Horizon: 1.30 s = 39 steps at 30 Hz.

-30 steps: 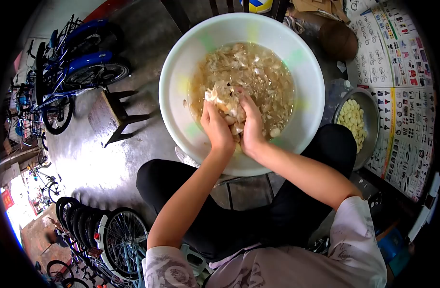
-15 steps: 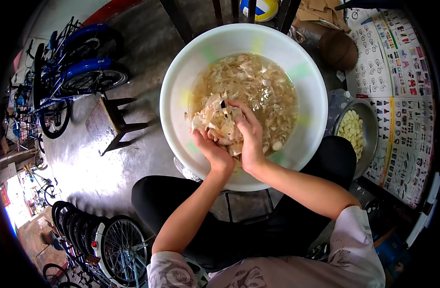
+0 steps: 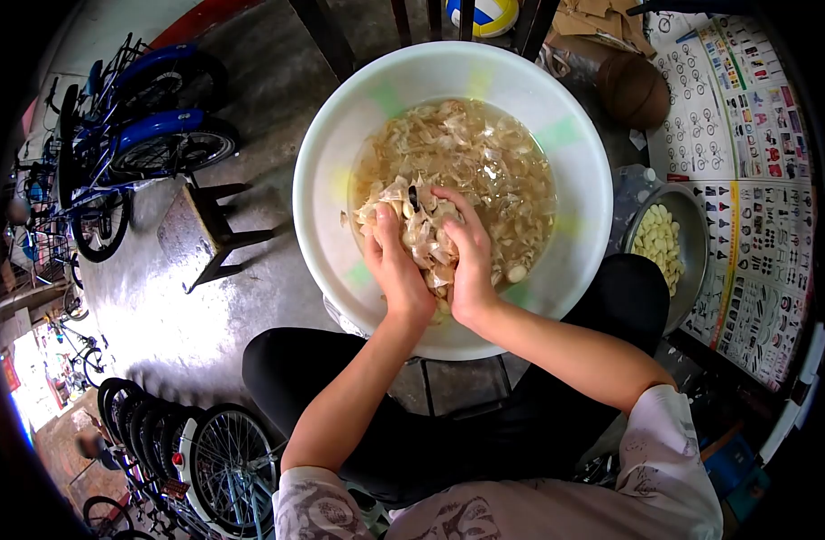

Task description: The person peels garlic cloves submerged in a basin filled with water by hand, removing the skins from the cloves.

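Observation:
My left hand (image 3: 398, 265) and my right hand (image 3: 471, 263) are cupped around a clump of wet garlic skins (image 3: 428, 236), pressing it from both sides. A small dark object (image 3: 413, 198) pokes out of the clump; its kind I cannot make out. Below them is a wide white plastic basin (image 3: 327, 171), holding cloudy water with many loose garlic skins (image 3: 466, 135) afloat. One pale clove (image 3: 517, 273) shows near my right hand, by the edge of the water.
To the right, a metal bowl (image 3: 698, 261) holds peeled garlic cloves (image 3: 657, 241). A printed sheet (image 3: 754, 234) lies beyond it. A wooden stool (image 3: 197, 229) and several bicycles (image 3: 170, 144) stand to the left. Dark chair bars (image 3: 327, 36), a basketball (image 3: 632, 92) and a volleyball (image 3: 484, 13) are behind the basin.
My left hand has turned and closed in, its fingers now over the left side of the clump instead of under it. My right hand stays nearly in place.

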Each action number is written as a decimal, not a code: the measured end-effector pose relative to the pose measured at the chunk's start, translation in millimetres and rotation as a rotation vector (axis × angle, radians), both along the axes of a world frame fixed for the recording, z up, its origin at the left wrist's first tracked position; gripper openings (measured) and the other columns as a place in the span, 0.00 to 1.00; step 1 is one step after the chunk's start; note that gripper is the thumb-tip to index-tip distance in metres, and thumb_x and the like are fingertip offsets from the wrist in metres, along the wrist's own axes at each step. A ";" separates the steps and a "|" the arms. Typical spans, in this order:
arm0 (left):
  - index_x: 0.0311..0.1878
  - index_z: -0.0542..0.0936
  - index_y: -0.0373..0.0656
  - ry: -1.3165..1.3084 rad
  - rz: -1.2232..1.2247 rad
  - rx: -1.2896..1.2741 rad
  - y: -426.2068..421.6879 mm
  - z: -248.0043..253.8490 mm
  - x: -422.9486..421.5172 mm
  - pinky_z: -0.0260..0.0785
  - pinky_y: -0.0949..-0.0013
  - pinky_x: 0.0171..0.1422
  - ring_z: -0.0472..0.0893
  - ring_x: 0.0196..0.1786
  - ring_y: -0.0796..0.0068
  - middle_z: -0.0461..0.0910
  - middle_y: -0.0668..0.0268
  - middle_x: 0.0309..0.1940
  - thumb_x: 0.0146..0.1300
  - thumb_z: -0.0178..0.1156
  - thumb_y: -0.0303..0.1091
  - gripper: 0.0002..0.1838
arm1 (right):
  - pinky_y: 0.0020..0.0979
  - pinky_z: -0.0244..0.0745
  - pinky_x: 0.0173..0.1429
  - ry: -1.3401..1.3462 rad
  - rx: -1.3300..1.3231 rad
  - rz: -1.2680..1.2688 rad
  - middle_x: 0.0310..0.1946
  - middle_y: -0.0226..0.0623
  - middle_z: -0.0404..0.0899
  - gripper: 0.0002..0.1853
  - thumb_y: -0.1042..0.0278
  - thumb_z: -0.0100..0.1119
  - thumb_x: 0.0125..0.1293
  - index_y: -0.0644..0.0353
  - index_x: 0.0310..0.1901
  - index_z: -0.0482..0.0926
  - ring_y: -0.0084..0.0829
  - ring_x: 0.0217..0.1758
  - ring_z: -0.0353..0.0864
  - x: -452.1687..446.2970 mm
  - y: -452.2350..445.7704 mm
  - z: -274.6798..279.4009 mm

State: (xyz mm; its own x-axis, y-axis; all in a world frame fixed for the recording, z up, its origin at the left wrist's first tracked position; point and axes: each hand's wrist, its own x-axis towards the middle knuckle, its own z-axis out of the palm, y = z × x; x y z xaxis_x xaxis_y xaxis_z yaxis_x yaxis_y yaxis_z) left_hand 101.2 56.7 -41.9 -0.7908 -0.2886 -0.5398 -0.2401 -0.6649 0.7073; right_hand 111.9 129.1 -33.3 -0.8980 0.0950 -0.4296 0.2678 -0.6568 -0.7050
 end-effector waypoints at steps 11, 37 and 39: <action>0.63 0.69 0.42 -0.016 0.025 -0.013 4.0 0.7 -0.4 0.75 0.67 0.56 0.78 0.53 0.72 0.77 0.63 0.52 0.74 0.54 0.38 0.18 | 0.32 0.66 0.68 -0.087 -0.082 -0.088 0.58 0.37 0.74 0.20 0.61 0.44 0.75 0.61 0.62 0.71 0.29 0.61 0.73 1.7 -0.5 -11.9; 0.61 0.71 0.44 -0.116 -0.209 -0.061 2.7 -12.6 5.6 0.70 0.63 0.62 0.78 0.56 0.67 0.78 0.63 0.54 0.73 0.50 0.42 0.19 | 0.42 0.45 0.80 -0.197 0.448 0.129 0.75 0.45 0.46 0.31 0.60 0.37 0.78 0.58 0.78 0.49 0.44 0.80 0.44 0.4 3.5 -11.5; 0.62 0.71 0.45 -0.082 -0.224 0.036 -2.5 -22.8 5.7 0.72 0.61 0.62 0.79 0.56 0.66 0.79 0.62 0.54 0.73 0.50 0.43 0.19 | 0.47 0.46 0.79 -0.146 0.587 0.164 0.73 0.47 0.48 0.30 0.57 0.42 0.76 0.58 0.75 0.54 0.48 0.78 0.45 1.6 3.5 -9.8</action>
State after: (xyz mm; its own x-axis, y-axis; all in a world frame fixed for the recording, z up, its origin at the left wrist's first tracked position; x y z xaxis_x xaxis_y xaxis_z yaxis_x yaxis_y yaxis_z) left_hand 107.0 54.2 -64.7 -0.7862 -0.0903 -0.6113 -0.4399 -0.6130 0.6563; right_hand 113.5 132.6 -43.1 -0.8570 0.2185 -0.4666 0.4526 -0.1135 -0.8844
